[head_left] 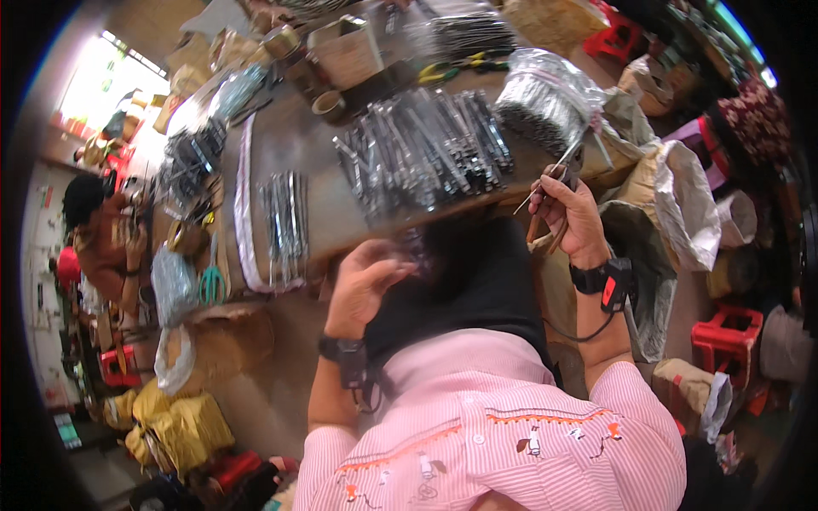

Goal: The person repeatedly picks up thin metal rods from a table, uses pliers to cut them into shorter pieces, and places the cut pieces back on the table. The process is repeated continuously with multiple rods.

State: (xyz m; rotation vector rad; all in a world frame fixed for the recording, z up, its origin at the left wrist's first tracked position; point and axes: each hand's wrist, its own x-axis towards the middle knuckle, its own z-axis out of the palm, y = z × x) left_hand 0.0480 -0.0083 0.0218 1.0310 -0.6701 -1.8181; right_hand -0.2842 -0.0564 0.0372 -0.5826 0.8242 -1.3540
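Note:
My right hand [573, 209] is closed round what looks like a pair of pliers [558, 230] with brownish handles. A thin metal strip [526, 201] pokes out beside its fingers, at the table's right front edge. Over my lap is my left hand [368, 281], its fingers smeared by motion, so whether they hold anything does not show. In front of both hands a wide pile of dark, shiny metal strips [426, 149] lies on the table [328, 200]. A smaller row of similar strips [284, 223] lies to the left, near the edge.
A plastic-wrapped bundle of thin silvery rods [545, 98] sits at the table's right end, beside yellow-handled pliers [460, 68]. Farther back stand a cardboard box [345, 51] and a tape roll [328, 106]. Sacks [682, 204] and a red stool [727, 341] are on the right. Another person [106, 230] sits at left.

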